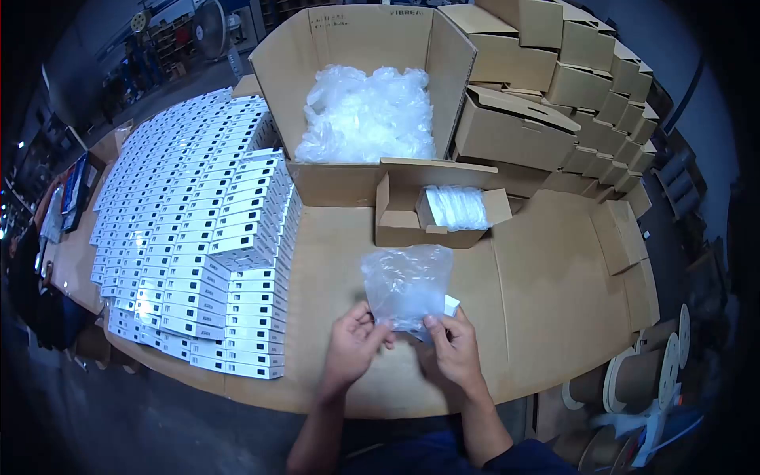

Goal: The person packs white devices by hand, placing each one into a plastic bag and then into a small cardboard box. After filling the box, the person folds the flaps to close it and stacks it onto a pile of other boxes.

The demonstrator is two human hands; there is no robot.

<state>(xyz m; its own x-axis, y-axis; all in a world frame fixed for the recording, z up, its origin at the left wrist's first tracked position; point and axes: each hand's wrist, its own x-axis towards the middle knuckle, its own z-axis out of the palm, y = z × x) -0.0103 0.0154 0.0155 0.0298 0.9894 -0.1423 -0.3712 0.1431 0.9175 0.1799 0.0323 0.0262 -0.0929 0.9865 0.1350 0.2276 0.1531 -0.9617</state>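
A clear plastic bag stands up between my hands above the cardboard-covered table. My left hand has its fingers curled and pinches the bag's near left edge. With the thumb on top, my right hand grips the bag's near right edge. The corner of a white box shows behind the bag at my right fingers; most of it is hidden. Just beyond the bag, an open cardboard carton holds several bagged white items standing in a row.
On the left rise tall stacks of white boxes. A large carton at the back holds a heap of clear plastic bags. Folded brown cartons are piled at back right. Spools stand beyond the table's right edge.
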